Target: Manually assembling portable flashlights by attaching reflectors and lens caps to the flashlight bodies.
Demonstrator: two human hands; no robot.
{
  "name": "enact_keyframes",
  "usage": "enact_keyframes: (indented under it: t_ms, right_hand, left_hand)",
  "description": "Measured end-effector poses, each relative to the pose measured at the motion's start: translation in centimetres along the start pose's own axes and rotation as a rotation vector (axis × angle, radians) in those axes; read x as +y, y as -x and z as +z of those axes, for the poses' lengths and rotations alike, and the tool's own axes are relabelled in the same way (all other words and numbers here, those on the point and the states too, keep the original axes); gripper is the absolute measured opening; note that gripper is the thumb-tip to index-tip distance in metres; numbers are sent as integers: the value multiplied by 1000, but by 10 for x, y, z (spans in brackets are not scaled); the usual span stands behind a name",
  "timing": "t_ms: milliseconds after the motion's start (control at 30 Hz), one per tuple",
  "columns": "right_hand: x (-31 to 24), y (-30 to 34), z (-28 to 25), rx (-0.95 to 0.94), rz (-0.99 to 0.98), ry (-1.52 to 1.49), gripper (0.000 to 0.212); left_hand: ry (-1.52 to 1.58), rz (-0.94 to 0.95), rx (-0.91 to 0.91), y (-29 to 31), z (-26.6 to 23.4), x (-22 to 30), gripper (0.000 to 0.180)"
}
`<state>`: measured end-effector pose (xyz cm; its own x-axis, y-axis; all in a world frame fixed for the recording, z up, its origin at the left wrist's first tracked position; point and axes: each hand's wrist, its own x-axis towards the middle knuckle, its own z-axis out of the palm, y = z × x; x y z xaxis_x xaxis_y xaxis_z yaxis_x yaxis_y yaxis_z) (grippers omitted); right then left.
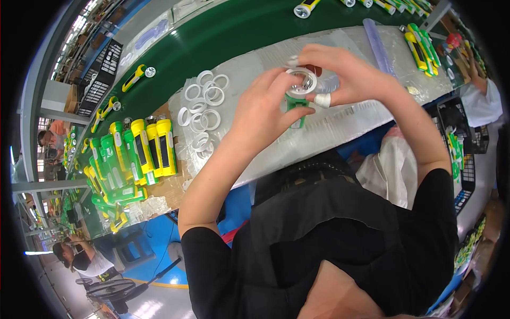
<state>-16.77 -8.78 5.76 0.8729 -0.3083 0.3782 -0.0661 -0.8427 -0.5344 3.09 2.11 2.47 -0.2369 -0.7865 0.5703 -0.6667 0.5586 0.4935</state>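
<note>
Left of the hands lies a heap of loose white rings, and beyond those a batch of yellow and green torches stands packed together. Both hands meet over the plastic-covered bench. The left hand grips a green torch upright, while the right hand curls over its white ring head, fingers closed on the rim.

Green flashlight, white ring at its head, upright, apparently reflector inside, above workbench
</note>
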Motion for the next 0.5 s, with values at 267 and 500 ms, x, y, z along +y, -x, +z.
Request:
enact_keyframes:
  t_ms: [267,500]
  right_hand:
    - [-18,-24,-35,-400,71,195,31]
    - [-23,-30,-32,-358,242,125,34]
  left_hand:
    - [131,-56,68,-5,28,-2,41]
    - [35,16,86,-8,33,-10,39]
